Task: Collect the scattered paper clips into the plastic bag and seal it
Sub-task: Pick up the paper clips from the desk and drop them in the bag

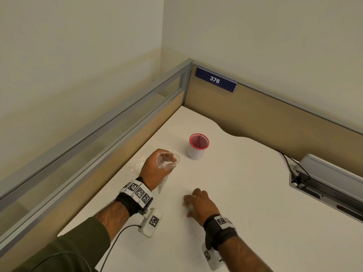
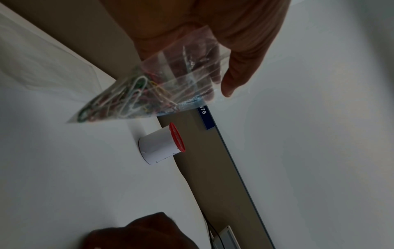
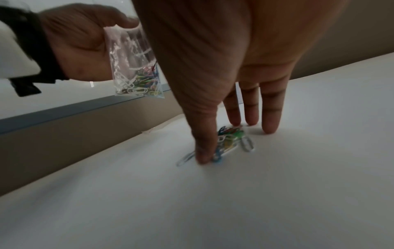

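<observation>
My left hand (image 1: 167, 160) holds a small clear plastic bag (image 1: 164, 182) by its top, lifted above the white table (image 1: 245, 193). The bag's mouth is held apart at the fingers, and several coloured paper clips lie in the hanging bottom of the bag (image 2: 127, 97) (image 3: 136, 79). To its right, my right hand (image 1: 189, 205) is down on the table. Its straight thumb and fingers (image 3: 269, 118) touch the surface on either side of a small heap of coloured paper clips (image 3: 229, 136). One loose clip (image 3: 185, 157) sticks out beside the thumb.
A white cup with a red mesh rim (image 1: 197, 147) stands behind the hands. Another clear plastic bag (image 1: 139, 161) lies flat left of my left hand. Partition walls close the table's left and back. A grey cable box (image 1: 324, 179) with wires sits at the right.
</observation>
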`<state>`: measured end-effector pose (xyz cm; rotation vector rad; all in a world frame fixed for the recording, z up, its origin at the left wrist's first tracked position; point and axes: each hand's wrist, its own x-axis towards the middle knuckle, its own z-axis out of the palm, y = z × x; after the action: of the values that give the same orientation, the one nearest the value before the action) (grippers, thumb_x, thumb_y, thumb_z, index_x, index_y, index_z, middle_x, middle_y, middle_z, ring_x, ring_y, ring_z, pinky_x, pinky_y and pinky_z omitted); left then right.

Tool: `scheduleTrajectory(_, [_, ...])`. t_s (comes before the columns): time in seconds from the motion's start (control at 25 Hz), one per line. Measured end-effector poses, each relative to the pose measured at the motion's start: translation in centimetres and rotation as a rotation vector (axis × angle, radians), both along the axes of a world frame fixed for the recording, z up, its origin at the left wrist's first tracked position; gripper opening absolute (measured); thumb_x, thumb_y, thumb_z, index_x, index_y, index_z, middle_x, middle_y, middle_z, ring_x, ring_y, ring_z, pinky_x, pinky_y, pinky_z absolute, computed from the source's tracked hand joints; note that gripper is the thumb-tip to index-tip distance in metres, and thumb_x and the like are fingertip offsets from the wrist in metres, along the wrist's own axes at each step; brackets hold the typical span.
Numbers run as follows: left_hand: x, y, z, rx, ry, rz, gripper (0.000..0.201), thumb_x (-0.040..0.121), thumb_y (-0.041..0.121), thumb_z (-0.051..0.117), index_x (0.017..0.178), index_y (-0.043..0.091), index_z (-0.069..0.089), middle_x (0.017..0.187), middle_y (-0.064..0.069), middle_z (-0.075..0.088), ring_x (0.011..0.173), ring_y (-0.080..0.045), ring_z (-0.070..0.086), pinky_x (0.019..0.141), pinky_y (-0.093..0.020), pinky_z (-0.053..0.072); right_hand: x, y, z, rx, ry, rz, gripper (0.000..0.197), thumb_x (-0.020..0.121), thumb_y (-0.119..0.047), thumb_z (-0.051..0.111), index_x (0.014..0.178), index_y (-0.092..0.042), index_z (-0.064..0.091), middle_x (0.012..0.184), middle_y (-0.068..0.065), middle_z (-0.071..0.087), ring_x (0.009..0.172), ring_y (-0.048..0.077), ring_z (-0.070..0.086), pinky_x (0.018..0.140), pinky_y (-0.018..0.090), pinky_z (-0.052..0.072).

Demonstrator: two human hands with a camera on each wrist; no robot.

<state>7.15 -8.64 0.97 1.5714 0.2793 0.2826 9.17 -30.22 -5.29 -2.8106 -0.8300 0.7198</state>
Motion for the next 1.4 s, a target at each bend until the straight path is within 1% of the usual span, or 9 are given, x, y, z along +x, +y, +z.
scheduleTrajectory(0.2, [-0.2, -0.1, 0.5, -0.016, 0.010, 0.006, 0.032, 0.082, -0.002, 0.077, 0.109, -0.002, 0.061, 0.098, -0.004, 0.072, 0.097, -0.015, 0.067, 0.090, -0.045, 0.057, -0.2, 1.4, -0.6, 0.029, -0.116, 0.002, 0.014, 0.091, -0.014, 0.051, 0.102, -0.014, 0.060, 0.107, 0.006, 0.053, 0.102, 0.027, 0.050, 0.077, 0.036, 0.050])
scheduleTrajectory(0.44, [-0.4, 0.3, 0.8, -0.012, 0.027, 0.027, 0.033, 0.081, -0.002, 0.077, 0.109, -0.003, 0.061, 0.105, -0.016, 0.072, 0.106, -0.030, 0.066, 0.095, -0.045, 0.055, 1.2, 1.4, 0.1, 0.052, -0.140, -0.089, 0.018, 0.088, -0.006, 0.050, 0.100, -0.009, 0.063, 0.105, 0.008, 0.061, 0.100, 0.027, 0.059, 0.082, 0.031, 0.047])
scheduleTrajectory(0.76, [-0.5, 0.2, 0.9, -0.016, 0.038, 0.030, 0.034, 0.081, -0.004, 0.077, 0.110, -0.005, 0.060, 0.106, -0.021, 0.070, 0.101, -0.025, 0.066, 0.095, -0.049, 0.055, 2.8, 1.3, 8.7, 0.678, -0.058, -0.487, 0.009, 0.081, -0.006, 0.070, 0.084, -0.013, 0.073, 0.082, 0.000, 0.072, 0.077, 0.016, 0.067, 0.078, 0.029, 0.056])
scheduleTrajectory(0.96, [-0.1, -0.3, 1.2, 0.045, 0.041, -0.021, 0.032, 0.082, 0.005, 0.079, 0.109, 0.006, 0.063, 0.100, -0.001, 0.073, 0.101, -0.017, 0.069, 0.091, -0.039, 0.058, 2.8, 4.6, 16.8, 0.906, -0.071, -0.345, 0.012, 0.084, -0.012, 0.071, 0.093, -0.019, 0.074, 0.082, -0.014, 0.068, 0.078, 0.003, 0.065, 0.072, 0.007, 0.051])
scheduleTrajectory(1.04, [0.0, -0.5, 1.4, 0.071, 0.051, -0.055, 0.029, 0.082, 0.010, 0.079, 0.107, 0.012, 0.064, 0.096, 0.009, 0.073, 0.096, -0.007, 0.069, 0.089, -0.029, 0.057, 2.6, 6.2, 18.0, 0.876, -0.085, -0.255, 0.011, 0.085, -0.014, 0.070, 0.094, -0.019, 0.073, 0.084, -0.013, 0.067, 0.079, 0.002, 0.064, 0.071, 0.007, 0.051])
scheduleTrajectory(1.12, [0.4, -0.4, 0.6, 0.142, 0.051, -0.063, 0.030, 0.078, 0.030, 0.082, 0.100, 0.028, 0.062, 0.092, 0.024, 0.071, 0.092, 0.003, 0.067, 0.085, -0.019, 0.053, 2.5, 7.5, 18.1, 0.814, -0.099, -0.188, 0.009, 0.086, -0.016, 0.069, 0.095, -0.017, 0.073, 0.087, -0.008, 0.068, 0.079, 0.005, 0.063, 0.072, 0.010, 0.050])
scheduleTrajectory(1.2, [1.0, -0.4, -0.1, 0.184, 0.047, -0.072, 0.037, 0.073, 0.059, 0.078, 0.096, 0.038, 0.058, 0.087, 0.026, 0.067, 0.087, 0.008, 0.065, 0.086, -0.024, 0.053, 2.3, 8.4, 17.8, 0.755, -0.103, -0.157, 0.010, 0.088, -0.017, 0.068, 0.096, -0.016, 0.072, 0.092, -0.003, 0.070, 0.082, 0.009, 0.064, 0.076, 0.015, 0.052])
scheduleTrajectory(1.28, [0.9, -0.8, 1.0, 0.185, 0.062, -0.048, 0.036, 0.079, 0.035, 0.082, 0.103, 0.032, 0.055, 0.092, 0.020, 0.061, 0.084, 0.004, 0.062, 0.085, -0.027, 0.053, 2.3, 8.7, 17.5, 0.715, -0.107, -0.142, 0.010, 0.088, -0.017, 0.066, 0.096, -0.016, 0.072, 0.095, -0.001, 0.071, 0.086, 0.013, 0.065, 0.082, 0.026, 0.056])
scheduleTrajectory(1.4, [0.6, -1.0, 1.4, 0.164, 0.070, -0.054, 0.038, 0.081, 0.001, 0.077, 0.104, 0.024, 0.057, 0.094, 0.017, 0.064, 0.084, 0.004, 0.064, 0.078, -0.011, 0.049, 2.1, 8.4, 17.7, 0.738, -0.163, -0.174, 0.013, 0.091, -0.014, 0.061, 0.098, -0.017, 0.071, 0.096, -0.004, 0.070, 0.088, 0.012, 0.065, 0.084, 0.024, 0.055])
